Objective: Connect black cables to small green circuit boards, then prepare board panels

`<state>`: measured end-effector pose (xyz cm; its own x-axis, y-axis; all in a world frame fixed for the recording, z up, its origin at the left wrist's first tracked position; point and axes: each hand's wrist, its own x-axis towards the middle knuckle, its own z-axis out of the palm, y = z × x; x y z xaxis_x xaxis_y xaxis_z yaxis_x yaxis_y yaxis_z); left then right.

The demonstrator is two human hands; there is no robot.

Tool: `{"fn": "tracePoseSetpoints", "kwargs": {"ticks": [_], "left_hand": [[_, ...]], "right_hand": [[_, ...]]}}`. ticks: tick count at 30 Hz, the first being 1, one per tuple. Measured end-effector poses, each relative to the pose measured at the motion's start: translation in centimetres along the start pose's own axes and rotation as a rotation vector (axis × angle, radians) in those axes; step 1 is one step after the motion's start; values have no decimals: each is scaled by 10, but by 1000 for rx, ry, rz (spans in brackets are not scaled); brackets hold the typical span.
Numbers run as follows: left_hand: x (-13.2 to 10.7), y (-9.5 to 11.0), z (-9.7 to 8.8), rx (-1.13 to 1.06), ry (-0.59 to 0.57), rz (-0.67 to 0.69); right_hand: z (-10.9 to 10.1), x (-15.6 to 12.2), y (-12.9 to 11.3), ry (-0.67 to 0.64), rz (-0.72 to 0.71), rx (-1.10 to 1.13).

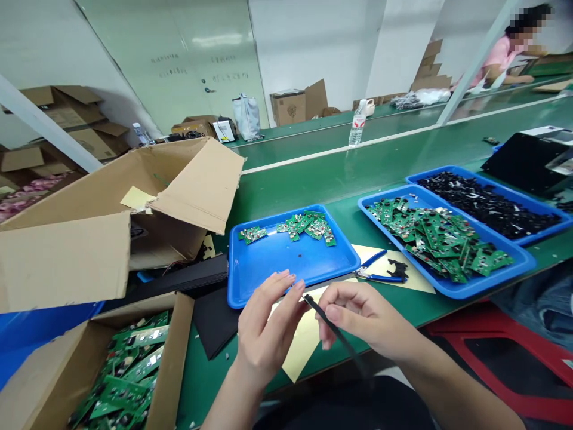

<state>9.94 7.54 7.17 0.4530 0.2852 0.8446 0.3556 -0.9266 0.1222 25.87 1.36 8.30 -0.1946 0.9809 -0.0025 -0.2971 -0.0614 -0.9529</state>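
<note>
A thin black strip (332,327) slants from between my hands down toward my lap, its lower end blurred. My right hand (364,316) is closed on it, thumb pressed against its side. At the strip's upper end my left hand (268,319) has its fingers and thumb pinched together; what they hold there is mostly hidden. Just beyond is a blue tray (273,272) with several green circuit boards (313,226) along its far side. Blue-handled cutters (373,276) lie open to the right, touching or beside a small black plastic part (397,270). Yellow paper (298,349) lies under my hands.
On the right are a blue tray heaped with circuit boards (441,239) and another with small black parts (487,200). Two cardboard boxes, one large (192,185) and one holding boards (179,340), crowd the left. A water bottle (357,124) and a person (501,57) are farther back.
</note>
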Motion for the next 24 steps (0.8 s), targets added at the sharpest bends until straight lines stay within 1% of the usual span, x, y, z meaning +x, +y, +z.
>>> {"fn": "tracePoseSetpoints", "kwargs": {"ticks": [5, 9, 13, 15, 17, 20, 24], "left_hand": [[3, 3, -2, -45, 0, -50], [5, 5, -2, -195, -63, -147], [3, 7, 0, -363, -127, -284], [1, 9, 1, -452, -157, -355], [-1, 11, 3, -554, -184, -425], [-1, 14, 2, -706, -230, -505], [1, 16, -2, -773, -302, -561]], "right_hand": [[-1, 3, 1, -17, 62, 42], [-5, 8, 1, -51, 135, 70], [-10, 11, 2, -54, 97, -7], [-11, 10, 1, -7, 40, -118], [-11, 8, -1, 68, -42, -280], [-13, 7, -2, 137, -227, -503], [-19, 7, -1, 160, -491, -700]]}}
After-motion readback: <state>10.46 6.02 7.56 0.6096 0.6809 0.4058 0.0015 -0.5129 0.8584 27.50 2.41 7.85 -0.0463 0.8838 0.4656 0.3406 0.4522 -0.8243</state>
